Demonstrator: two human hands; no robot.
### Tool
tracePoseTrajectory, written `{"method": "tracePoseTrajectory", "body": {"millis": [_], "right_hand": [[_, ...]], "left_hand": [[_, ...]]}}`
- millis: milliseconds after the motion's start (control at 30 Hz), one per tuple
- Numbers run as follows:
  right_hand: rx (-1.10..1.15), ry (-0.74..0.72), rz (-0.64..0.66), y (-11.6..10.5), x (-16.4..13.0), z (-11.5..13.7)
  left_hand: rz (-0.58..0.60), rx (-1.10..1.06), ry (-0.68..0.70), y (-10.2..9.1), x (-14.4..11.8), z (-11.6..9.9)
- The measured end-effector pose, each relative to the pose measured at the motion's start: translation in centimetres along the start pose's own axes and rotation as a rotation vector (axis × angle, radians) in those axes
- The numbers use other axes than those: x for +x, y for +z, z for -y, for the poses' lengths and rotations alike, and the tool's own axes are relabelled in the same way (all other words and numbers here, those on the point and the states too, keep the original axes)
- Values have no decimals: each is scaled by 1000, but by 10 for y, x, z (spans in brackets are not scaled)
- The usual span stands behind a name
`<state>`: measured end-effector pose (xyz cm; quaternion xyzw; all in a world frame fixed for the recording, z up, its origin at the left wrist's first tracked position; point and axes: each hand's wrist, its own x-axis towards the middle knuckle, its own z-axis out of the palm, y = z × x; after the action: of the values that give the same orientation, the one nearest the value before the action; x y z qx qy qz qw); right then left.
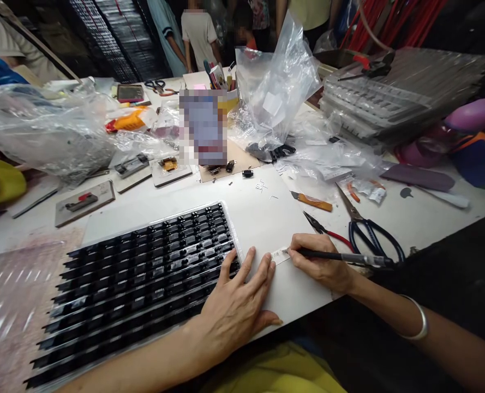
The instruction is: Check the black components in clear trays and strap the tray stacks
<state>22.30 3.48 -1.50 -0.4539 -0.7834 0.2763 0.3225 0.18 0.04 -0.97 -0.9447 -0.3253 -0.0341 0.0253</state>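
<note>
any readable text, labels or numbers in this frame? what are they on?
None can be read.
Small white label under the pen tip: dark marks, too small to read.
Tall item mid-table: blurred out.
Chips in black tray: no legible markings.
Paper slip in clear bag: blank or too faint.

The left hand (236, 308) was laid flat, fingers spread; the right hand (319, 265) was closed in a writing grip.

The tray (144, 262) is glossy black plastic, ribbed in rows. Under it lies a matt white sheet (267, 218), smooth like card. The pen (340, 256) is dark plastic, the label (279, 255) pale paper. Scissors (369, 229) show bright metal blades; bags (275, 87) are crinkled clear film.
</note>
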Motion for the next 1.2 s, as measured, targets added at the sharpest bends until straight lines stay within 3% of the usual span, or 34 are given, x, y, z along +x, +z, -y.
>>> {"method": "tracePoseTrajectory", "body": {"millis": [633, 900, 1200], "right_hand": [[38, -20, 47, -1, -1, -1], [177, 177, -64, -9, 1, 0], [56, 61, -17, -5, 1, 1]], "left_hand": [[19, -6, 1, 0, 0, 1], [16, -8, -7, -1, 0, 1], [16, -2, -7, 0, 0, 1]]}}
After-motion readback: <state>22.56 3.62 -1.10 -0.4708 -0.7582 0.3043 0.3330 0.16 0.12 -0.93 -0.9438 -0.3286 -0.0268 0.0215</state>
